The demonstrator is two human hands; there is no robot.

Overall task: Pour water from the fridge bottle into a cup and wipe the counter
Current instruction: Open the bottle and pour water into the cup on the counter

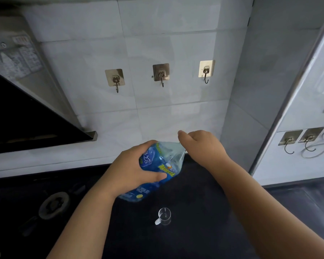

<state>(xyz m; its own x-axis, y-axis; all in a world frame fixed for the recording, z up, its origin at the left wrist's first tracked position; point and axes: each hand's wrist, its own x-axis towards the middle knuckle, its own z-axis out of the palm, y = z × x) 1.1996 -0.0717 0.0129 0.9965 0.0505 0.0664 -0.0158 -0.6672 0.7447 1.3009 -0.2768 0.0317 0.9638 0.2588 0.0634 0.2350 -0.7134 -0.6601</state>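
Above the dark tabletop (204,193), the left hand (137,169) grips the soft, likely slippery bottle (157,165) mid-body; the right hand (200,144) pinches its cap end.

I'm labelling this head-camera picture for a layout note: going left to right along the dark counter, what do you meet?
Gas burner → left hand gripping the water bottle → clear cup, standing nearer than the bottle → right hand at the bottle's top end.
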